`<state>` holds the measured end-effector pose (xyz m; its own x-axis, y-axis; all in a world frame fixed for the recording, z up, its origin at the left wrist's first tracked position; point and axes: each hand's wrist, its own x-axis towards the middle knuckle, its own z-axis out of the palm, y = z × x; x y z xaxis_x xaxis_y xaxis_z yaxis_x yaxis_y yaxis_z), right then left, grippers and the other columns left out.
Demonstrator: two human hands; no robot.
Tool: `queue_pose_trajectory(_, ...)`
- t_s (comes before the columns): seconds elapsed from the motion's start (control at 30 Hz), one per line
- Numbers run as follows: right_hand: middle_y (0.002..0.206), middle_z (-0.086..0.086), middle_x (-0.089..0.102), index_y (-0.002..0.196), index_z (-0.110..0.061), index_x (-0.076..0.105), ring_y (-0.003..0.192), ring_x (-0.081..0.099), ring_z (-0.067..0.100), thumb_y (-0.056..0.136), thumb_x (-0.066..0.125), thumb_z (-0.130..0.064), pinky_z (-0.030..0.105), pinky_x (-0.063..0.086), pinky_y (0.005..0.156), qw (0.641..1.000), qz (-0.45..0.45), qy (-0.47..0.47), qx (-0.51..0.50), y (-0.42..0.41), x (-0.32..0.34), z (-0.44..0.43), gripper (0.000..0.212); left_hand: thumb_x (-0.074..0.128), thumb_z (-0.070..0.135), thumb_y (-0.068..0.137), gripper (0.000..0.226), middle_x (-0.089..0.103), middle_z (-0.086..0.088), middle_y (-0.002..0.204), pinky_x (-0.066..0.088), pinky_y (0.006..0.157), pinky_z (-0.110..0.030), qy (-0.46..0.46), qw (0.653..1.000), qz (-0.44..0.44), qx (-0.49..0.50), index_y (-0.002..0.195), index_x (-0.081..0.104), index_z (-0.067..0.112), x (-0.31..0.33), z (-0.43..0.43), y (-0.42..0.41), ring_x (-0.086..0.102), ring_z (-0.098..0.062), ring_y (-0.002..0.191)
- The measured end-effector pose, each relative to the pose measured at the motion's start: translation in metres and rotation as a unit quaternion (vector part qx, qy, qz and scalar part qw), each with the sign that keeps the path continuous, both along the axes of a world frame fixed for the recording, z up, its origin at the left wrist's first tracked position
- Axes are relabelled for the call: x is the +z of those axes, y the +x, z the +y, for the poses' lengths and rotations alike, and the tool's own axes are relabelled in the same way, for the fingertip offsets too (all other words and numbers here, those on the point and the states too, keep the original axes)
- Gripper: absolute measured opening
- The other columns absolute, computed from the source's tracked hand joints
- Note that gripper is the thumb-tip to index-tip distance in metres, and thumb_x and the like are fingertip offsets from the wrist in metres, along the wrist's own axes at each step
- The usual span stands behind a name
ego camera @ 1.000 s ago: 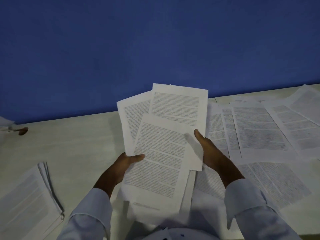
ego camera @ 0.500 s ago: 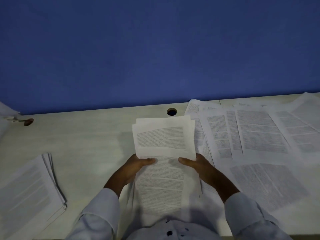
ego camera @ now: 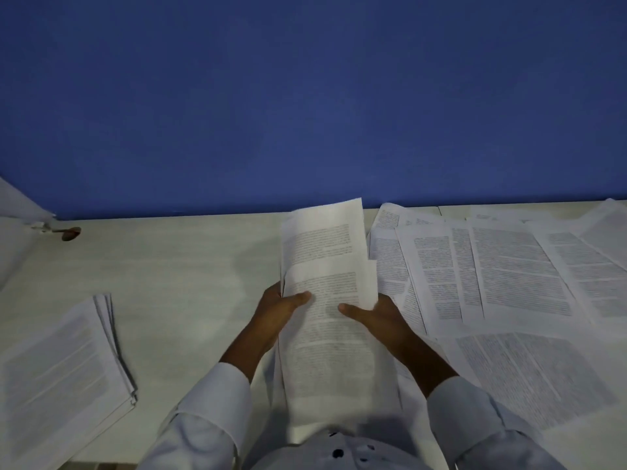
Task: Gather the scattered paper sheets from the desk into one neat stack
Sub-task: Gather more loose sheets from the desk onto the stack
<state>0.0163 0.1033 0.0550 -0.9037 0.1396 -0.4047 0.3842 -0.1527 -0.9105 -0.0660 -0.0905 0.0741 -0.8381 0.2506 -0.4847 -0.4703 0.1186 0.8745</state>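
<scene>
I hold a bundle of printed sheets (ego camera: 325, 252) above the pale desk (ego camera: 176, 266), in front of my chest. My left hand (ego camera: 280, 308) grips its left edge with the thumb on the top page. My right hand (ego camera: 369, 312) grips the right edge the same way. The sheets in the bundle are uneven, with one page sticking out at the top. Several loose printed sheets (ego camera: 509, 273) lie overlapping on the desk to the right. A separate stack of paper (ego camera: 61, 361) lies at the near left.
A blue wall (ego camera: 305, 96) rises behind the desk's far edge. A small dark round object with a pale stub (ego camera: 69, 233) sits at the far left, beside a white sheet edge (ego camera: 17, 201). My pale shirt sleeves fill the bottom of the view.
The fanned-out sheets have been drawn together into a narrower bundle between my hands. My hands moved closer together on it. The bundle now covers the round hole in the desk.
</scene>
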Motion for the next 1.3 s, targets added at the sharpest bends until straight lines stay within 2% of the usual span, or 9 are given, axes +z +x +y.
queue_pose_trajectory(0.13, 0.101, -0.008, 0.075, 0.110, -0.022, 0.071, 0.091, 0.072, 0.009, 0.084, 0.076, -0.025, 0.023, 0.058, 0.075, 0.998, -0.004, 0.038, -0.047, -0.003, 0.002, 0.009, 0.027, 0.075, 0.011, 0.083, 0.041, 0.071, -0.003, 0.105, 0.055, 0.084, -0.032, -0.004, 0.995, 0.018, 0.100, 0.121, 0.063, 0.014, 0.008, -0.004, -0.006, 0.068, -0.017, 0.090)
queue_pose_trajectory(0.3, 0.099, 0.002, 0.075, 0.100, -0.016, 0.073, 0.091, 0.071, 0.021, 0.085, 0.072, -0.035, 0.041, 0.059, 0.085, 0.990, -0.040, 0.083, -0.110, -0.003, -0.004, 0.024, 0.024, 0.073, 0.007, 0.082, 0.035, 0.072, 0.002, 0.104, 0.057, 0.070, -0.022, 0.089, 0.981, 0.090, 0.146, 0.116, 0.064, 0.013, 0.058, -0.009, -0.020, 0.069, -0.015, 0.094)
queue_pose_trajectory(0.5, 0.112, 0.002, 0.065, 0.114, -0.030, 0.056, 0.105, 0.062, 0.020, 0.093, 0.053, -0.046, 0.046, 0.045, 0.100, 0.947, -0.025, -0.236, -0.216, -0.001, -0.002, 0.023, 0.027, 0.063, 0.001, 0.087, 0.035, 0.071, -0.005, 0.118, 0.055, 0.091, -0.035, 0.215, 0.954, 0.181, 0.100, 0.118, 0.065, 0.017, 0.104, 0.003, -0.018, 0.066, -0.022, 0.111)
queue_pose_trajectory(0.63, 0.126, 0.008, 0.063, 0.125, -0.028, 0.056, 0.117, 0.058, 0.026, 0.090, 0.046, -0.058, 0.051, 0.037, 0.108, 0.910, 0.001, -0.347, -0.227, -0.006, 0.011, 0.017, 0.047, 0.070, 0.008, 0.079, 0.034, 0.074, 0.002, 0.107, 0.056, 0.085, -0.031, 0.211, 0.955, 0.181, 0.101, 0.109, 0.068, 0.022, 0.105, 0.019, -0.005, 0.069, -0.017, 0.103)
queue_pose_trajectory(0.87, 0.153, 0.019, 0.035, 0.147, -0.008, 0.034, 0.140, 0.035, 0.039, 0.065, 0.067, -0.065, 0.050, 0.036, 0.107, 0.923, 0.021, -0.312, -0.223, -0.008, 0.010, 0.005, 0.105, 0.072, 0.018, 0.085, 0.024, 0.072, 0.010, 0.108, 0.055, 0.093, -0.039, 0.110, 0.969, 0.159, 0.151, 0.105, 0.066, 0.030, 0.090, 0.025, 0.005, 0.067, -0.015, 0.104)
queue_pose_trajectory(0.97, 0.134, 0.012, 0.060, 0.138, -0.018, 0.050, 0.121, 0.059, 0.033, 0.070, 0.071, -0.061, 0.051, 0.051, 0.093, 0.897, -0.003, -0.382, -0.224, -0.005, 0.005, 0.006, 0.083, 0.071, 0.018, 0.084, 0.029, 0.072, 0.006, 0.114, 0.055, 0.092, -0.041, 0.156, 0.961, 0.172, 0.150, 0.110, 0.065, 0.028, 0.095, 0.020, 0.004, 0.066, -0.018, 0.109)
queue_pose_trajectory(1.07, 0.129, 0.013, 0.064, 0.131, -0.018, 0.056, 0.118, 0.061, 0.033, 0.082, 0.060, -0.056, 0.053, 0.047, 0.101, 0.890, 0.006, -0.394, -0.229, -0.004, -0.001, 0.004, 0.062, 0.073, 0.025, 0.077, 0.031, 0.074, 0.009, 0.106, 0.057, 0.084, -0.032, 0.164, 0.962, 0.177, 0.126, 0.107, 0.067, 0.031, 0.093, 0.022, 0.010, 0.068, -0.013, 0.103)
queue_pose_trajectory(1.2, 0.126, 0.012, 0.066, 0.128, -0.019, 0.059, 0.119, 0.060, 0.031, 0.083, 0.062, -0.055, 0.050, 0.046, 0.104, 0.899, -0.005, -0.375, -0.225, -0.008, 0.004, -0.003, 0.057, 0.073, 0.022, 0.085, 0.021, 0.069, 0.020, 0.094, 0.052, 0.067, -0.009, 0.074, 0.975, 0.175, 0.118, 0.094, 0.064, 0.038, 0.078, 0.029, 0.022, 0.066, 0.006, 0.085)
queue_pose_trajectory(1.3, 0.126, 0.012, 0.066, 0.134, -0.020, 0.054, 0.114, 0.063, 0.030, 0.082, 0.065, -0.053, 0.045, 0.055, 0.088, 0.908, -0.022, -0.357, -0.217, -0.005, 0.000, -0.006, 0.064, 0.072, 0.025, 0.086, 0.019, 0.067, 0.024, 0.095, 0.051, 0.067, -0.009, 0.056, 0.974, 0.176, 0.129, 0.094, 0.064, 0.039, 0.075, 0.027, 0.024, 0.063, 0.008, 0.088)
